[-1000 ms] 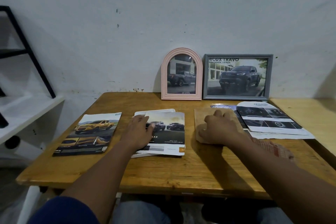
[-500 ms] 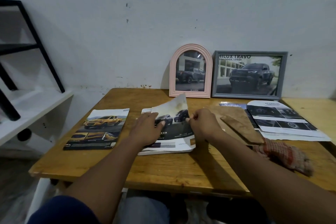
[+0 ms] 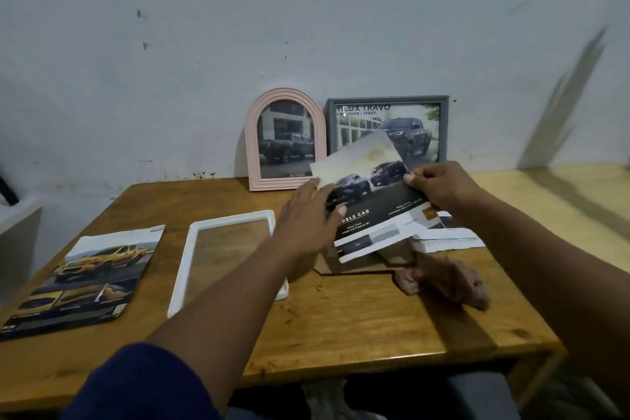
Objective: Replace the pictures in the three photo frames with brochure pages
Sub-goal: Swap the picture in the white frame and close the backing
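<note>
Right grip [image 3: 439,188] pinches brochure page [image 3: 370,189] by right edge, held tilted above worktop [image 3: 341,327]. Left grip [image 3: 306,220] released, straight fingers against page's left side. White frame [image 3: 235,216] lies flat, left of both.

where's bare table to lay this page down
Bare wood runs along the near table edge, in front of the white frame and the reddish cloth; also the back-left corner beside the pink frame. Crowded at right: backing board, loose pages.
</note>
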A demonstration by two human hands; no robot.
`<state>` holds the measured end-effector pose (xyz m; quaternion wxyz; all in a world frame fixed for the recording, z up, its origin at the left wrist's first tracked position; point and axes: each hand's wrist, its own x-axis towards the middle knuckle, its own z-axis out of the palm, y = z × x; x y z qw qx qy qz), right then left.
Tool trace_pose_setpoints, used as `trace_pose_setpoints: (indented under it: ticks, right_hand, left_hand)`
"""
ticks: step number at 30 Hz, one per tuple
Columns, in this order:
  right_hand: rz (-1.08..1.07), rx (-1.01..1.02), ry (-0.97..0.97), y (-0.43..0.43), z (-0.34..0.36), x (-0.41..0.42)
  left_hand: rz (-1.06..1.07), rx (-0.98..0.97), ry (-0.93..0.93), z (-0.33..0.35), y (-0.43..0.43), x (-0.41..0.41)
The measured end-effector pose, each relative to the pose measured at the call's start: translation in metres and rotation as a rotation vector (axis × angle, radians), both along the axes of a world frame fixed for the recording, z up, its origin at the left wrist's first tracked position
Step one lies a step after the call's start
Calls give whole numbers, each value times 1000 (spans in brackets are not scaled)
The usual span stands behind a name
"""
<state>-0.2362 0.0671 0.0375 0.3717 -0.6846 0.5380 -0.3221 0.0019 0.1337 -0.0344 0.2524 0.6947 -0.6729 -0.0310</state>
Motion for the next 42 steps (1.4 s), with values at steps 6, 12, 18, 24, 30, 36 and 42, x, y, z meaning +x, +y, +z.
trace_pose_setpoints:
  ticks: [6,12,18,24,30,36,42]
  right_hand:
    - [-143,105,87,-46,-7,-103]
    - [-231,6,352,-80,-41,-123]
    - [-30,-1,829,-75,-70,-88]
    - [-35,-99,856,-58,-55,-49]
    - [245,-253,587,-21,-15,55]
    - [487,-251,431,55,-21,204]
    - [663,-123,366,133,-44,315]
  left_hand:
    - [-222,101,-127,-5,-47,-101]
    - [-334,280,-316,-15,-79,-143]
    - [-330,294,-289,-21,-83,-139]
    - [-234,224,-230,3,-57,-100]
    - [5,162,-151,25,1,1]
    - [356,152,34,19,97,125]
    - [743,167,82,-2,196,240]
